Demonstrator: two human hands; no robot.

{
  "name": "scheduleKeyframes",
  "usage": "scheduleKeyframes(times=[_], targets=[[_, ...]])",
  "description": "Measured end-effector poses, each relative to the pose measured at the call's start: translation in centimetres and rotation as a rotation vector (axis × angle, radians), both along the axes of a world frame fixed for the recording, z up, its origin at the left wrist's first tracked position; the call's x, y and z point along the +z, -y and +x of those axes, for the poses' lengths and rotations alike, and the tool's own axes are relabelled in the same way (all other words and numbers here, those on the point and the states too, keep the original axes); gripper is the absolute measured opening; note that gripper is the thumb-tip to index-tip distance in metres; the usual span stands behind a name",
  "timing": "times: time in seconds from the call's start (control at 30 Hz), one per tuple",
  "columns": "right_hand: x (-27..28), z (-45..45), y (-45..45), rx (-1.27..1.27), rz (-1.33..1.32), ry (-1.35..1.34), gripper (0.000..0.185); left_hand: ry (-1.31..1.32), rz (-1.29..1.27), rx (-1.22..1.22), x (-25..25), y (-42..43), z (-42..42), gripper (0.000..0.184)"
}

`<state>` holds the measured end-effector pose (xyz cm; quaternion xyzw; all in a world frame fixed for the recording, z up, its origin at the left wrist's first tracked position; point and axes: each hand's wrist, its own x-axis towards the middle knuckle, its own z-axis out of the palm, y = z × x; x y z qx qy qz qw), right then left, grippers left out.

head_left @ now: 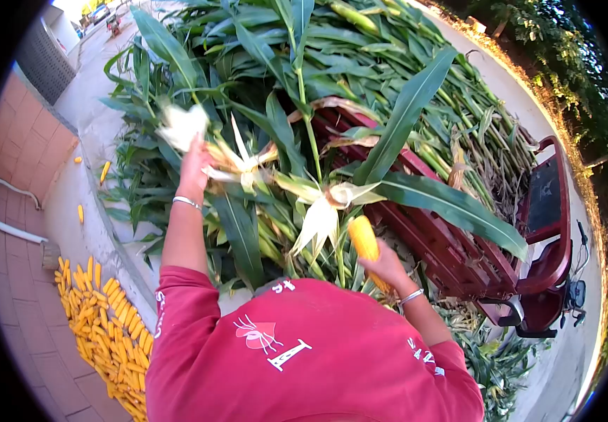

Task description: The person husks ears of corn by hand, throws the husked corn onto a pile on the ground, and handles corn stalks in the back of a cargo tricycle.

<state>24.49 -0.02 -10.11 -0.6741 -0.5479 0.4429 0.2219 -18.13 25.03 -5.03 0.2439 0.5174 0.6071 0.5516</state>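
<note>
My right hand (386,267) is closed around a husked yellow ear of corn (364,239), held upright in front of my shirt. Out to the left, my left hand (193,169) grips a pale corn husk (183,128) that is smeared by motion; its fingers are partly hidden. Beside that hand, a peeled-back husk (246,163) spreads open. Another opened husk (321,211) hangs on a tall green cornstalk (307,130) between my hands, with no ear visible in it.
A big heap of green cornstalks (374,63) lies ahead, partly on a dark red cart (451,246) at the right. Husked ears (111,330) are piled on the paving at lower left, beside a brick wall (33,133). Trees line the right edge.
</note>
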Motion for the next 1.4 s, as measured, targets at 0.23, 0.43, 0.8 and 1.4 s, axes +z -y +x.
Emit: scheduleKeyframes(times=[0.23,0.43,0.8,1.4], targets=[[-2.4,-2.2,-2.5,-0.256,-0.035,-0.415,0.058,-0.961,-0.101,-0.715,-8.4,11.0,6.7,0.08],[-1.6,-9.5,-5.1,0.193,-0.06,-0.431,0.082,0.534,-0.26,-0.705,-11.6,18.6,18.4,0.038],[-9.6,-2.7,-5.6,0.118,-0.281,-0.242,0.038,0.176,0.242,0.602,-8.6,22.9,-33.4,0.053],[-29.9,-2.0,-11.1,0.01,-0.334,0.403,0.08,-0.076,-0.562,-0.324,-16.2,20.2,-2.6,0.031]])
